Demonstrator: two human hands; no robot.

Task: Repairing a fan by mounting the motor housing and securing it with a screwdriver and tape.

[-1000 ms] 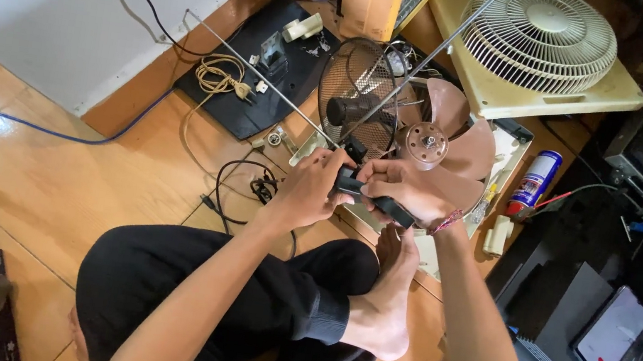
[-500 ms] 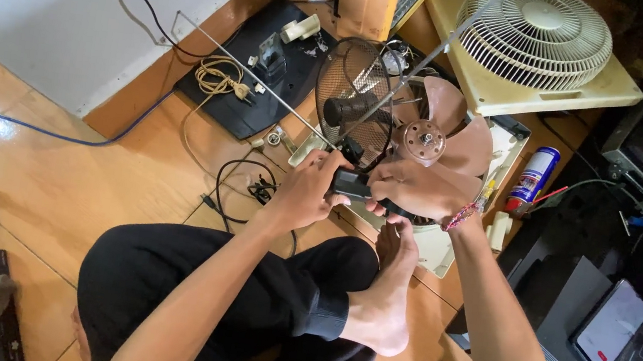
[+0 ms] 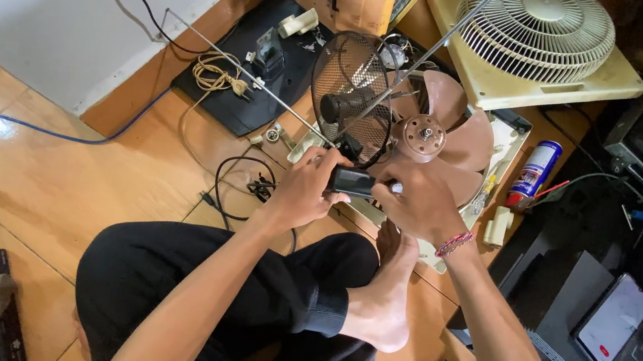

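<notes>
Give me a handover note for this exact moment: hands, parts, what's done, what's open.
Left hand: gripping the left end of a small black part.
Right hand: on the right end of the same part, fingers curled round it.
Fan: brown blade is exposed, black wire guard is tilted beside it, motor behind the guard.
Nearby: spray can right of the blade, coiled cord on the black base plate.
Done: front of the fan is open.
Left: cannot tell from this view.

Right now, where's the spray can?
In the head view the blue-and-white spray can lies on the floor right of centre, just right of the pink fan blade and below the cream fan grille.
</notes>
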